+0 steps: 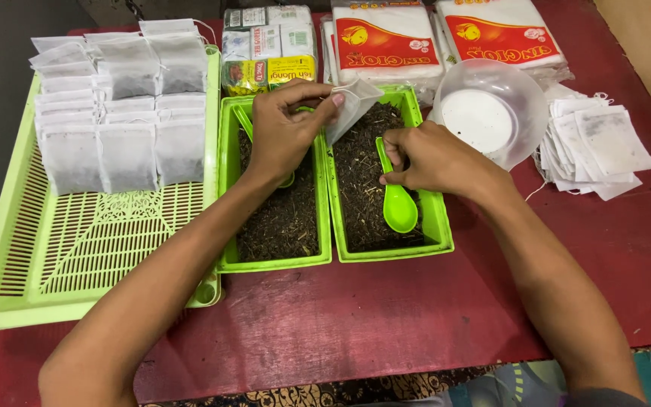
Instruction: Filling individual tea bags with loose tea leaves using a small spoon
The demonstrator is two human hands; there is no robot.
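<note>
I judge the step in hand to be the filling of a tea bag. My left hand (284, 128) pinches an empty white filter bag (352, 105) by its edge, thumb and fingers closed on it, holding it tilted above the right-hand green tray (435, 226) of loose tea leaves (359, 188). My right hand (431, 158), just beside and below the bag, is closed on the handle of a green plastic spoon (397, 200), whose bowl lies on the tea toward me. A second green tray (227, 188) of tea sits under my left wrist. Filled bags (126, 151) lie in rows in the pale green basket tray (77, 256) to the left of that hand; empty ones (597, 143) are stacked to the right of my right hand, beyond a clear bowl (491, 109). Next, I'd say, the spoon must be turned, loaded and raised to the bag's mouth, which has to be held open.
</note>
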